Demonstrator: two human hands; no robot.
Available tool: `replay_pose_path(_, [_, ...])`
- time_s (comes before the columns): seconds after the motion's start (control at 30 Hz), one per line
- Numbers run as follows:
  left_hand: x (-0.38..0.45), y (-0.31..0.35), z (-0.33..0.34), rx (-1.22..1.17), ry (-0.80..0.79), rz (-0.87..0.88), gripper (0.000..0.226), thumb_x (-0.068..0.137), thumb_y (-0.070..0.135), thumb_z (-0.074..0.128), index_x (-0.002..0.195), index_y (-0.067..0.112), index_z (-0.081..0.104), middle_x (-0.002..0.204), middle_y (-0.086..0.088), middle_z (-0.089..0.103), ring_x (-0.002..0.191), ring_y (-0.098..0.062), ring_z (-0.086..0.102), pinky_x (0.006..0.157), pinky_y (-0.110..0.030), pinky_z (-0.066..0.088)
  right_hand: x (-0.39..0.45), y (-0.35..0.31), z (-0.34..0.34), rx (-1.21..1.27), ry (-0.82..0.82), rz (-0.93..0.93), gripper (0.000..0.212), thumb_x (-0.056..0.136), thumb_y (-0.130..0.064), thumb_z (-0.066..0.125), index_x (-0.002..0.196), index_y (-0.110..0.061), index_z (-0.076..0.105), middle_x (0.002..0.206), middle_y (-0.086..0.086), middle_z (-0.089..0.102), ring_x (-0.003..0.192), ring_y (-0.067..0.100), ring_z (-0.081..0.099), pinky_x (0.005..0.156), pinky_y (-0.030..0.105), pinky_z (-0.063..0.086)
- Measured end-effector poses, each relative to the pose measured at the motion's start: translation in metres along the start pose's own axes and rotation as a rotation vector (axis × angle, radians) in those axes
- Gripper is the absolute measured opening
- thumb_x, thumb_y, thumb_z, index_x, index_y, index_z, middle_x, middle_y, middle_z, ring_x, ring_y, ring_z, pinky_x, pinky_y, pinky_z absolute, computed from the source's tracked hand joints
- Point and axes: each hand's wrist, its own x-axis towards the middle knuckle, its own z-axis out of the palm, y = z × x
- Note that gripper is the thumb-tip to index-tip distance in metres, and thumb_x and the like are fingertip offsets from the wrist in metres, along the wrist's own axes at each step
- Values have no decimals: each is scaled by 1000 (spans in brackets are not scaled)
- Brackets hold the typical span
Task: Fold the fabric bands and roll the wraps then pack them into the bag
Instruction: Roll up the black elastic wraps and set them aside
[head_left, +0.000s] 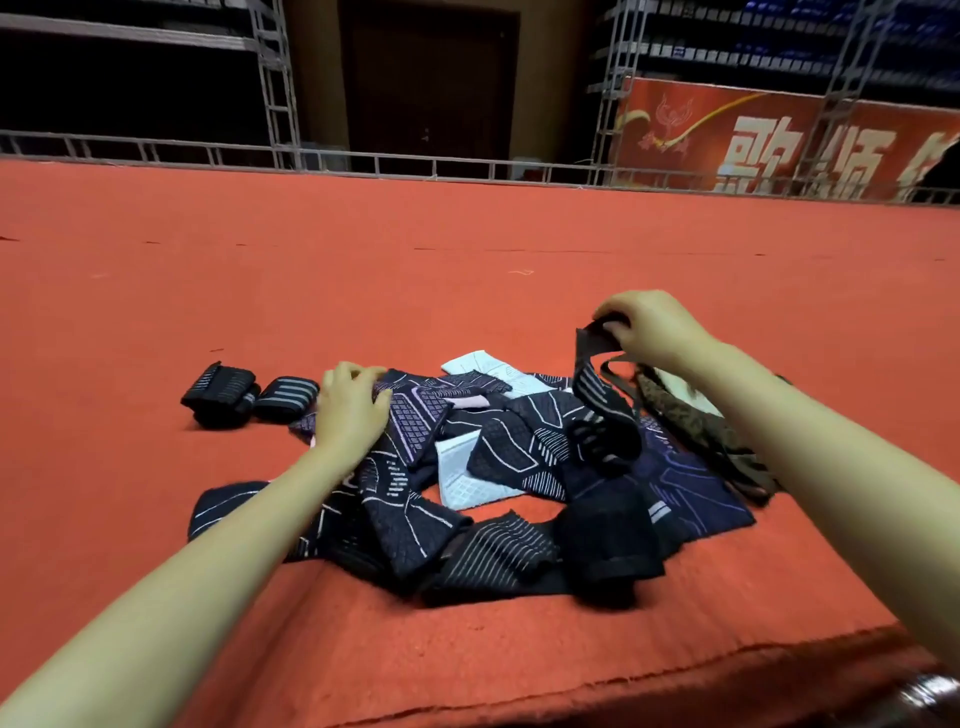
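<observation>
1. Our right hand (649, 327) pinches the top end of a dark striped wrap (605, 405), lifting it above the pile (467, 467).
2. Our left hand (350, 410) rests on the pile's left edge, fingers loosely curved, gripping nothing.
3. We should pull the wrap taut before rolling it.
4. Two rolled wraps (249, 397) sit to the left; the patterned bag (696, 415) lies to the right, its strap near the wrap.

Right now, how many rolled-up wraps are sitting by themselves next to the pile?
2. One rolled wrap lies farthest left on the red carpet; the second rolled wrap sits just beside it, near the left hand. More could be hidden in the fabric pile.
</observation>
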Motion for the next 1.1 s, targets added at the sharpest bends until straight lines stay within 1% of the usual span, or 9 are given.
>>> replay_pose_path(0.17, [1,104,-2,-505,-89,212,34,97,21,46,130,15,53,124,-7,51,114,-14,47,99,-26,36,-12,-10,-46,4,205,-111,23,83,-4,58,103,-8,69,104,12,70,98,32,63,82,36,45])
replay_pose_path(0.3, [3,194,-11,-950,-206,253,37,101,17,37,137,12,44,138,-3,46,123,-7,41,102,-19,30,-14,-27,-87,156,284,-125,19,84,-3,59,97,-8,72,97,7,71,91,23,63,75,23,39])
replay_pose_path(0.4, [4,238,-25,-1223,-259,177,35,103,19,33,134,10,44,127,0,50,116,-10,44,95,-20,36,-10,-45,-120,270,342,-130,18,84,-2,58,93,-7,73,84,0,70,73,-1,59,71,14,40])
replay_pose_path(0.47, [3,248,-33,-1321,-210,167,28,101,18,39,125,12,51,111,2,57,101,-9,51,83,-17,41,-4,-52,-139,343,368,-109,16,85,-3,59,91,-8,73,72,-5,65,59,-5,56,64,14,43])
replay_pose_path(0.57, [2,243,-45,-1333,-74,227,26,95,15,54,121,14,53,106,3,61,94,-3,57,83,-17,44,9,-56,-160,445,398,-56,16,87,-6,58,93,-8,73,77,10,69,57,11,59,62,29,51])
replay_pose_path(0.7, [-8,224,-68,-1254,-57,275,40,93,13,57,132,16,47,92,4,58,76,10,56,74,-9,44,25,-65,-183,545,429,-24,16,88,-9,59,95,-12,74,88,2,70,71,4,61,69,22,53])
replay_pose_path(0.9, [-34,181,-70,-1299,-302,164,45,92,2,53,132,19,42,98,6,69,83,-4,66,75,-19,53,30,-100,-200,774,471,-2,16,88,-5,58,96,-7,72,88,12,68,72,13,60,68,28,53])
replay_pose_path(1.03, [-33,151,-95,-1024,-121,210,29,95,3,48,121,14,52,113,4,59,98,-2,57,78,-4,42,16,-97,-192,891,413,57,15,88,-3,59,94,-9,71,74,3,66,57,4,59,56,17,50])
replay_pose_path(1.1, [-28,132,-113,-868,-85,258,25,95,5,48,117,15,56,111,6,60,102,-7,54,83,-4,41,1,-85,-179,967,359,129,15,87,-1,59,94,-8,69,67,1,64,52,4,57,52,16,47])
